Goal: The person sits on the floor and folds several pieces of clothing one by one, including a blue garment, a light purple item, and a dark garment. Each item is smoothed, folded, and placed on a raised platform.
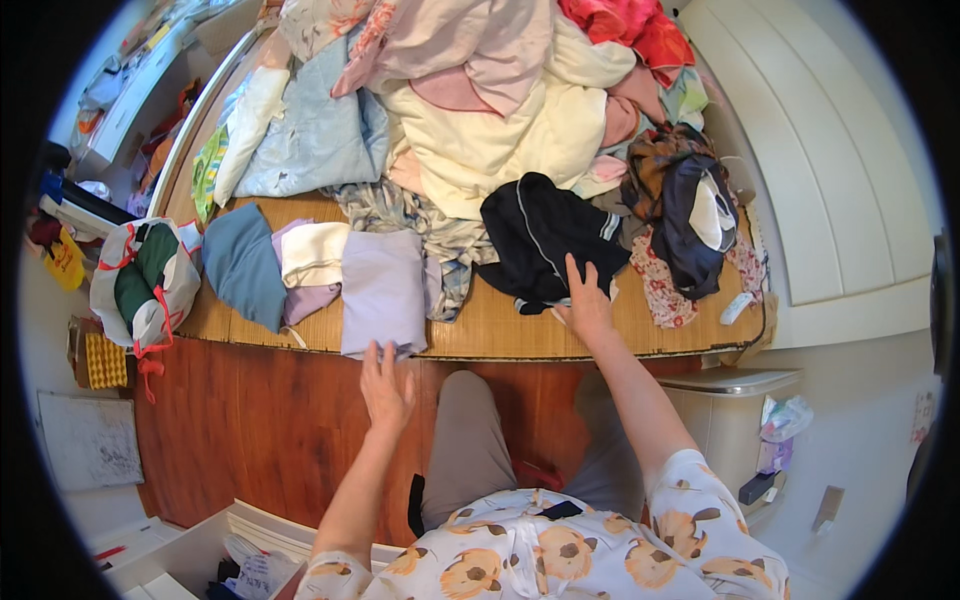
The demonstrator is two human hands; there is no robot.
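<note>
My left hand (pixel 388 388) is at the front edge of the bed, its fingertips at the near end of a folded lavender garment (pixel 383 289). Its fingers are spread and hold nothing that I can see. To the right, my right hand (pixel 589 304) rests at the near side of a crumpled black garment (pixel 546 232) with white piping and striped trim. Whether those fingers grip the cloth cannot be told. Left of the lavender piece lie a folded cream cloth (pixel 315 253) and a blue-grey garment (pixel 246 262). A patterned cloth (pixel 456 277) lies between the lavender and black garments.
Bedding, including a cream quilt (pixel 495 142), is heaped at the back of the mat-covered bed (pixel 517 337). A dark navy garment (pixel 686 232) lies at right. A white drawstring bag (pixel 184 289) sits at the left edge. An open drawer (pixel 255 517) stands at lower left.
</note>
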